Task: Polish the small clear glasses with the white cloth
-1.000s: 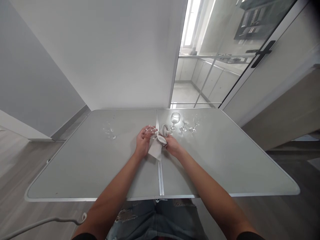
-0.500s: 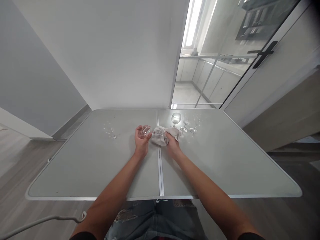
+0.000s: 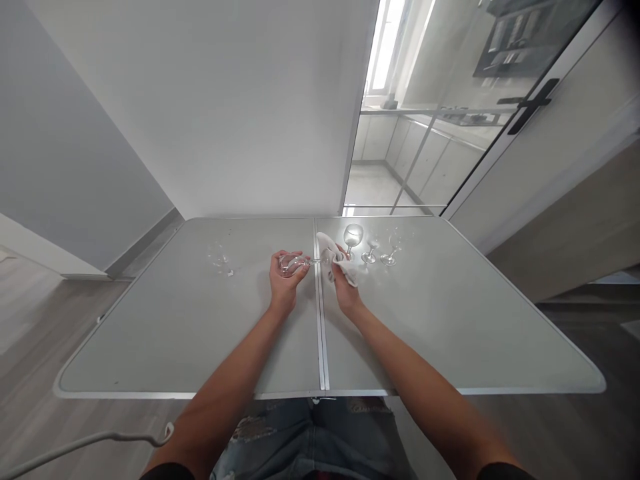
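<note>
My left hand point(image 3: 284, 280) is closed around the bowl of a clear wine glass point(image 3: 294, 265), which lies sideways over the table's middle seam. The stem points right, toward my other hand. In my right hand point(image 3: 346, 287) is a whitish cloth point(image 3: 353, 272), held against the foot end of that glass. One flap of the cloth stands up behind the foot. My right fingers are partly covered by the cloth. Just beyond my right hand stands another wine glass point(image 3: 353, 235), upright.
The pale folding table point(image 3: 430, 327) has a metal-edged seam in the middle. Right of the cloth stand two more stemmed glasses point(image 3: 369, 252) point(image 3: 389, 257). A further clear glass point(image 3: 220, 259) is on the left half. Behind are a white wall point(image 3: 225, 120) and a glass door point(image 3: 425, 147).
The cloth has opened out: it was bunched around the stem and now sits at the foot with a flap raised. The stem shows bare. My left hand has barely moved.
</note>
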